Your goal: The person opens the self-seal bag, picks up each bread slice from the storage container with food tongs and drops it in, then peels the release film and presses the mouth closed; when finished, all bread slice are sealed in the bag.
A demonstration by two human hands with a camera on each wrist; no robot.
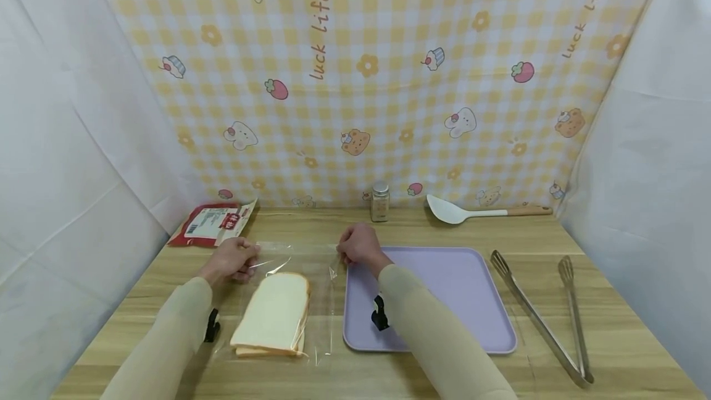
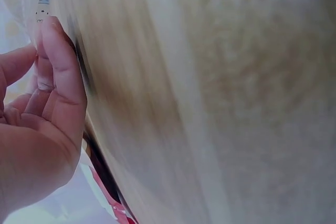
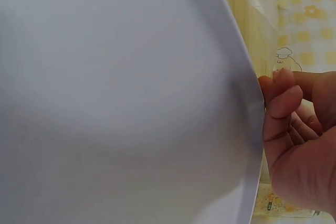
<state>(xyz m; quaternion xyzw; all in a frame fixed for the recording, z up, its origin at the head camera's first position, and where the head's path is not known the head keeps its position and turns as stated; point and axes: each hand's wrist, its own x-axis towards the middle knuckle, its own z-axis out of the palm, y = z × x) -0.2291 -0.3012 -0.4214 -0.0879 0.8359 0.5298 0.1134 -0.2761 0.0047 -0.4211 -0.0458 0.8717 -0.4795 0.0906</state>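
Note:
Two stacked slices of white bread point(image 1: 274, 313) lie within the outline of a clear plastic bag point(image 1: 321, 307) on the table, left of centre. At the bag's far left corner my left hand point(image 1: 232, 258) pinches the film between thumb and fingers. The far right corner is pinched by my right hand point(image 1: 361, 244), which reaches over the left edge of a lilac tray point(image 1: 444, 289). In the left wrist view, the left hand point(image 2: 47, 98) has its thumb against the forefinger. The right wrist view shows the right hand point(image 3: 299, 145) with curled fingers beside the tray's rim.
A red and white food packet point(image 1: 213, 225) lies at the back left. Along the back stand a small glass jar point(image 1: 380, 202) and, lying down, a white spatula point(image 1: 450, 212) with a wooden handle. Metal tongs point(image 1: 541, 326) lie spread right of the tray. Cloth walls enclose the table.

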